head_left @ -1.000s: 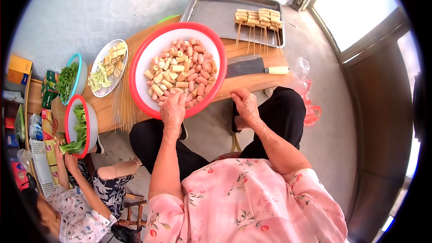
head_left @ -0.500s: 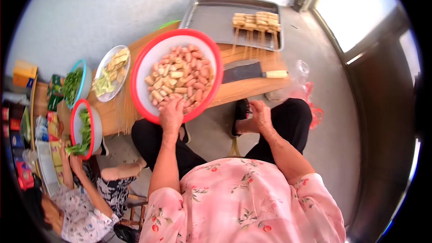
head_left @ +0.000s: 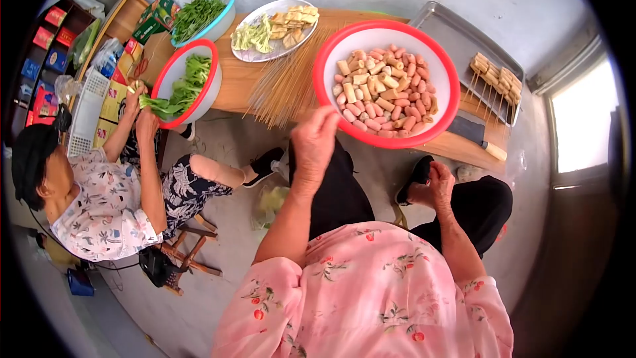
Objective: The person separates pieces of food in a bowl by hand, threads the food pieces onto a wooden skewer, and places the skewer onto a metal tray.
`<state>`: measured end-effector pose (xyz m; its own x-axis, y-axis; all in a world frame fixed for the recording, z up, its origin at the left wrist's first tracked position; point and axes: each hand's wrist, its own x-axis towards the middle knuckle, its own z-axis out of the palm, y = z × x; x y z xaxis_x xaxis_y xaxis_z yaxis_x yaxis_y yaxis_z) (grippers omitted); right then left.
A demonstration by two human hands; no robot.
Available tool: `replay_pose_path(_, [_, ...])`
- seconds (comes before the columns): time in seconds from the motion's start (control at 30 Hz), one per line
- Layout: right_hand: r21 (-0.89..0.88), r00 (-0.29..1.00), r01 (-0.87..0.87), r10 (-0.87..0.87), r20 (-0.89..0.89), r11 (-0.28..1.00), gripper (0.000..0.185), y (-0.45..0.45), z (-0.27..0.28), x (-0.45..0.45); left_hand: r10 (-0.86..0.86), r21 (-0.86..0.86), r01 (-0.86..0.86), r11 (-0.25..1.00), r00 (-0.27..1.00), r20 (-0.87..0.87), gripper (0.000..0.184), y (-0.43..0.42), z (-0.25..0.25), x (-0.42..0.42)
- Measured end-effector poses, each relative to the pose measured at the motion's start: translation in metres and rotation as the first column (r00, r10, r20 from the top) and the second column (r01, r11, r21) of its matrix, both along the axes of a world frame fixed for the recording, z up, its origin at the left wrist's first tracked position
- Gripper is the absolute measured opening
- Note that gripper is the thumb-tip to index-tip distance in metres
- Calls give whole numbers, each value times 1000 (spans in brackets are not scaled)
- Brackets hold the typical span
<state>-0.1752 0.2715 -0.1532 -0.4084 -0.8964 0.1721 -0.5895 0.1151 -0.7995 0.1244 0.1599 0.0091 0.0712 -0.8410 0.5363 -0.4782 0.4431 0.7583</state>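
My left hand is raised just off the lower left rim of a white basin with a red edge, its fingers bent and pressed together. Whatever they may hold is hidden. Small pink sausages and cut tan pieces fill the bottom of that basin. Left of it, a fan of thin bamboo skewers lies on the wooden table, near my left hand. My right hand is closed above my right leg, with the fingertips together; nothing shows clearly in it.
A tray at the back right carries filled skewers. Beside it lies a cleaver. An oval plate of food and a blue-rimmed basin of greens stand left. A co-worker's hands handle leafy greens over a red-rimmed basin.
The view has swung left, so the table things appear farther right. My left hand has come out of the sausage basin to its left side. My right hand stays above my leg.
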Motion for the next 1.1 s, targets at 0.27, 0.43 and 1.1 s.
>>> replay_pose_path(0.27, [49, 983, -176, 178, -38, 983, 18, -5, -28, 17, 478, 577, -225, 785, 814, -332, 16, 6, -131, 128])
replay_pose_path(0.43, [165, 986, -163, 165, -1, 973, 19, 6, -42, 13, 415, 735, -47, 676, 849, -328, 18, 1, -169, 106])
replay_pose_path(1.1, [328, 991, -119, 133, -19, 937, 23, 15, -46, 11, 718, 772, 51, 634, 331, -612, 18, -51, -173, 90])
